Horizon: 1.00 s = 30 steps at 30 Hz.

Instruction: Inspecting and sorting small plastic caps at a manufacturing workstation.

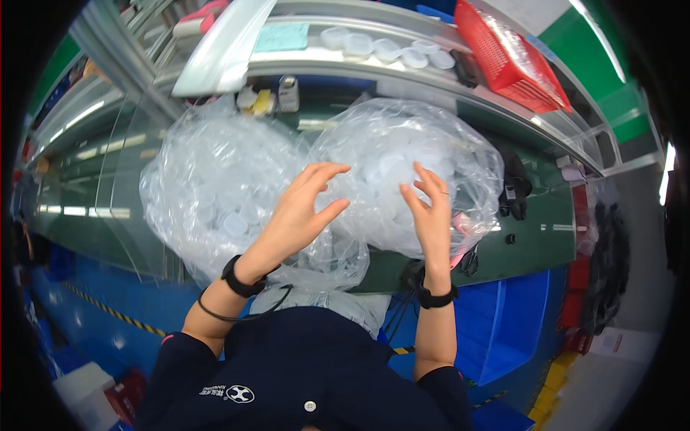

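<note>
My left hand (305, 205) is open above the place where two clear plastic bags meet, its thumb and fingers apart and nothing visible between them. The left bag (169, 176) bulges with small translucent round plastic pieces (233, 224). Over the right bag (474, 140) hovers my right hand (433, 212), also open, its fingers spread and slightly curved. More pale translucent pieces (392, 167) fill this bag, blurred by the film. Whether either hand touches the plastic I cannot tell. Each wrist wears a black band, and a cable loops from the left one.
Both bags rest on a dark green tabletop (550, 248). Behind, a metal shelf carries translucent round cups (388, 50) and a red basket (510, 65). A small bottle (289, 95) stands beneath it. A blue bin (503, 327) is below the table's right side.
</note>
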Tool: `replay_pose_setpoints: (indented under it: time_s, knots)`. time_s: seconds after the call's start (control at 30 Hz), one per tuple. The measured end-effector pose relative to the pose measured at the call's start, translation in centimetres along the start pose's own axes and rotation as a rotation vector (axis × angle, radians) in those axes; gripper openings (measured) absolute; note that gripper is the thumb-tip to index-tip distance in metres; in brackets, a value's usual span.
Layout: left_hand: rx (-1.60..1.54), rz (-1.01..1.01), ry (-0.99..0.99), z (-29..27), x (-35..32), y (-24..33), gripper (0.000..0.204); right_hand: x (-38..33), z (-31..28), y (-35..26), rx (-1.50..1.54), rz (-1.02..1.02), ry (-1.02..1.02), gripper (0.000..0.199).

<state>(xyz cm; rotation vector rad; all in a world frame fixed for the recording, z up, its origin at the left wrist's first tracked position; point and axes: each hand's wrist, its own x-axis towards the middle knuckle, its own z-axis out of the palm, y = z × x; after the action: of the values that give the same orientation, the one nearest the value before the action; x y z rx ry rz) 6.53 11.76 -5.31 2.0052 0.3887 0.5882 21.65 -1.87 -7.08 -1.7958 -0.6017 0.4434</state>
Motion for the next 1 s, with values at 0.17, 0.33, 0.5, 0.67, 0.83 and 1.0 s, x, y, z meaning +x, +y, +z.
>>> replay_pose_setpoints:
  time_s: [0.17, 0.33, 0.5, 0.67, 0.83, 1.0]
  knots:
    - [0.562, 0.135, 0.121, 3.8, 5.6, -5.0, 0.056, 1.8, -3.1, 2.6, -0.609, -0.312, 0.371, 0.040]
    - [0.743, -0.188, -0.119, 5.5, 8.0, -9.7, 0.056, 0.5, -7.6, 5.8, -1.232, -0.129, 0.696, 0.064]
    - [0.645, -0.168, -0.244, 6.1, 9.2, -13.3, 0.029, 1.6, -8.6, 11.1, -0.503, 0.236, 0.447, 0.064]
    - [0.214, -0.118, 0.207, 1.7, 10.2, -11.3, 0.019, 4.8, -8.8, 10.0, 0.386, 0.250, 0.270, 0.020]
    - [-0.062, -0.201, 0.288, -0.8, 10.4, -9.4, 0.020, 8.5, -8.8, 0.2, 0.524, -0.050, 0.305, 0.011]
    - [-0.142, -0.210, 0.345, -1.0, 10.9, -10.2, 0.021, 8.2, -11.0, 0.2, 0.818, -0.213, 0.212, 0.014]
